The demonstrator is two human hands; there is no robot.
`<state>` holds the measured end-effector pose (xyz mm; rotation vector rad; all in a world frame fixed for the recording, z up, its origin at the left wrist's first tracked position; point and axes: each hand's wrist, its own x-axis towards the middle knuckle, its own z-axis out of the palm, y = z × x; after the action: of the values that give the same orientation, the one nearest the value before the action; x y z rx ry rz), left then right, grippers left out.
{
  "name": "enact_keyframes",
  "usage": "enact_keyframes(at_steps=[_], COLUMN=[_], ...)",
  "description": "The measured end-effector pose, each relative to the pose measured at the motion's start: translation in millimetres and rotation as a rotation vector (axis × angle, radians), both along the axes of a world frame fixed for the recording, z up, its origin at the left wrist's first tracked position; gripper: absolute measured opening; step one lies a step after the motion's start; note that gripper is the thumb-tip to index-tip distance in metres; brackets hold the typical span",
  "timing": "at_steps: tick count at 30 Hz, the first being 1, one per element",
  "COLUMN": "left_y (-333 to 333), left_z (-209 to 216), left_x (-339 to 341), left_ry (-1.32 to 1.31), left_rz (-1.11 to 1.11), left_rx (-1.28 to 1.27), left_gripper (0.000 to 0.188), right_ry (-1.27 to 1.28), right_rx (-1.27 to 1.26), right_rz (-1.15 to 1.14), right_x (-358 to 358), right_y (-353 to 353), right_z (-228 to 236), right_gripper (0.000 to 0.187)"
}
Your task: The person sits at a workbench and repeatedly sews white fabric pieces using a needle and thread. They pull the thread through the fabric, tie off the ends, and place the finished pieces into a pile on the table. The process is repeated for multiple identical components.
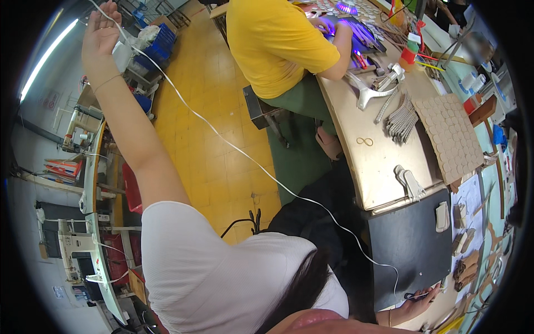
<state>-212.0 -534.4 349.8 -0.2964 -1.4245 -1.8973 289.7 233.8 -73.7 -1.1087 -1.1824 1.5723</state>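
My left arm reaches far up to the left. My left hand (103, 30) is raised with the palm showing and the fingers stretched upward. A long white cord (233, 146) passes across those fingers and slants down over the floor and my lap. Its lower end curls over a black board (409, 245) on the bench, close to my right hand (421, 304). The right hand rests by the board's near edge, its fingers around a small dark tool (410, 295) whose kind I cannot make out. A small pale piece also shows at its fingertips.
A person in a yellow shirt (272, 44) sits ahead at the same bench (367, 161). On it lie braided straps (401, 119), a panel of round tan discs (449, 136), a white tape dispenser (367, 92) and a bottle (409, 53). A sewing machine (75, 245) stands left.
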Motion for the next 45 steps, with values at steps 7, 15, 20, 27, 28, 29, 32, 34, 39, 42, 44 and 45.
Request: enact_keyframes(at_steps=[7, 15, 20, 27, 28, 29, 32, 34, 39, 42, 44, 45], left_y=[11.8, 131.4, 180.1, 227.5, 235.8, 244.7, 261.5, 265.4, 254.4, 262.3, 287.3, 304.0], left_z=[-9.5, -149.0, -357.6, -652.4, -671.0, -682.9, -687.1, -683.9, -686.4, -660.8, -613.6, -578.4], left_x=[-5.5, 5.6, 43.9, 142.1, 143.9, 131.7, 77.5, 64.4, 68.9, 70.4, 70.1, 69.7], left_ry=[0.061, -0.127, -0.321, -0.791, -0.827, -0.901, -1.035, -1.119, -1.248, -1.447, -1.676, -1.558], left_rz=[0.322, 0.750, 0.157, -0.850, -0.854, -0.697, -0.606, -0.602, -0.553, -0.707, -0.942, -1.023], left_rx=[-0.278, -1.348, -1.900, -1.961, -2.015, -1.924, -1.916, -1.999, -1.966, -2.313, -2.461, -2.405], left_gripper=[0.045, 0.026, 0.018, 0.024, 0.024, 0.025, 0.028, 0.029, 0.025, 0.021, 0.027, 0.028], right_ry=[0.032, 0.060, 0.106, 0.101, 0.099, 0.076, 0.096, 0.099, -0.071, -0.216, -0.261, -0.290], right_rx=[0.010, -0.029, -0.054, -0.054, -0.052, -0.040, 0.045, 0.024, 0.105, 0.126, 0.176, 0.171], right_rz=[0.036, -0.075, -0.057, -0.026, -0.017, -0.016, -0.044, -0.122, -0.130, -0.162, -0.131, -0.131], right_x=[-0.9, -4.8, -3.1, -5.4, -1.6, 2.5, 12.2, 13.5, 11.1, 2.7, -1.9, -3.4], right_y=[-4.6, -21.2, -22.7, -26.7, -27.0, -25.8, -26.9, -30.0, -49.7, -60.4, -66.9, -69.5], right_z=[-0.3, 1.1, 8.3, 15.2, 18.4, 22.7, 32.2, 36.6, 56.0, 68.3, 75.4, 78.6], right_gripper=[0.039, 0.028, 0.028, 0.025, 0.024, 0.020, 0.019, 0.018, 0.032, 0.033, 0.029, 0.027])
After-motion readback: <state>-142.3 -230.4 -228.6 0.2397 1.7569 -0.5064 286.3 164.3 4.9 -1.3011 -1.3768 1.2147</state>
